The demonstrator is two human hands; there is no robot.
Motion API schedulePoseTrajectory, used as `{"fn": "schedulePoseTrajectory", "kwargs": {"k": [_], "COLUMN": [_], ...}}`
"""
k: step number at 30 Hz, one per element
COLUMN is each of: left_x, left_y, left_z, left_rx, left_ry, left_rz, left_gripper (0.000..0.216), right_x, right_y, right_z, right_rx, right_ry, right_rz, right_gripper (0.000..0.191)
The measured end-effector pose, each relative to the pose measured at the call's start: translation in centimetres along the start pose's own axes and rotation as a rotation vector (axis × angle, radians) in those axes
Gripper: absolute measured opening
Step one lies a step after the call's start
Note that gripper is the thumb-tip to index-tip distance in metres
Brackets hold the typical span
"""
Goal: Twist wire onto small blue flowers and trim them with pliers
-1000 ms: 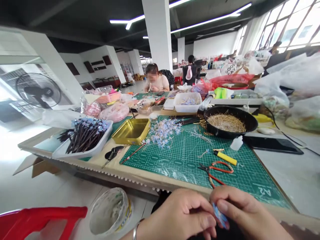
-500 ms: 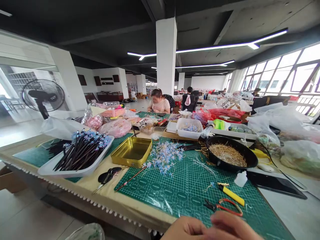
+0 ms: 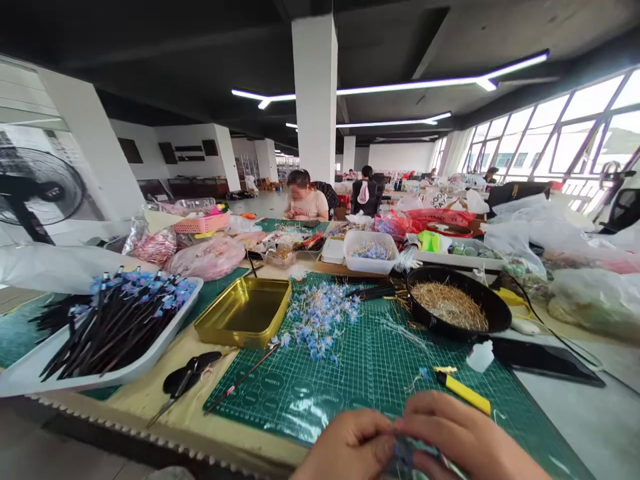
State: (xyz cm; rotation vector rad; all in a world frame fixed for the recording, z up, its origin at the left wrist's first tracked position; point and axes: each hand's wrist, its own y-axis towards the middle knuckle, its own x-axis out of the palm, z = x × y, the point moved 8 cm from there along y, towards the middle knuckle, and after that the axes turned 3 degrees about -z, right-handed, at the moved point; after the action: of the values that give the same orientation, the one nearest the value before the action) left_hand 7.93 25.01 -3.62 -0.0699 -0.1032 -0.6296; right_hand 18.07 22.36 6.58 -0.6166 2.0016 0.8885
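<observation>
Low over the front of the green cutting mat [image 3: 370, 373], my left hand [image 3: 345, 443] and my right hand [image 3: 463, 430] meet, fingers pinched together. Between the fingertips is a small blue flower piece [image 3: 404, 455], partly covered by the fingers. Behind my right hand lies a yellow-handled tool [image 3: 467, 393], and near it a single blue flower on thin wire [image 3: 423, 373]. A pile of wired blue flowers [image 3: 323, 317] lies further back on the mat. At the mat's left edge rests a thin dark stick [image 3: 245, 377] with a blue flower at its upper end.
An open gold tin [image 3: 205, 327] stands left of the pile. Further left are scissors [image 3: 183, 387] and a white tray [image 3: 165, 353] of dark flowered sticks. A black bowl [image 3: 500, 320] of golden wires, a small white bottle [image 3: 480, 357] and a dark tablet [image 3: 550, 363] are to the right.
Both hands have risen further into view, and the blue flower piece now shows between the fingers. The red-handled pliers are now hidden behind the hands. The view has turned slightly right.
</observation>
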Motion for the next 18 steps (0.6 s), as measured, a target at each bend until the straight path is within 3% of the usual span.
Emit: {"fn": "schedulePoseTrajectory", "kwargs": {"k": [2, 5, 18], "left_x": [0.0, -0.1, 0.4], "left_y": [-0.5, -0.9, -0.3], "left_z": [-0.1, 0.7, 0.1], "left_rx": [-0.080, -0.071, -0.120], "left_ry": [-0.096, -0.198, -0.378], "left_rz": [0.046, 0.097, 0.064], "left_gripper": [0.049, 0.038, 0.026], "right_x": [-0.4, -0.8, -0.1], "right_y": [0.3, 0.6, 0.9], "right_z": [-0.1, 0.1, 1.5], "right_rx": [-0.020, 0.006, -0.011], "right_ry": [0.010, 0.054, 0.109], "right_rz": [0.104, 0.163, -0.111], "right_gripper": [0.030, 0.025, 0.033]}}
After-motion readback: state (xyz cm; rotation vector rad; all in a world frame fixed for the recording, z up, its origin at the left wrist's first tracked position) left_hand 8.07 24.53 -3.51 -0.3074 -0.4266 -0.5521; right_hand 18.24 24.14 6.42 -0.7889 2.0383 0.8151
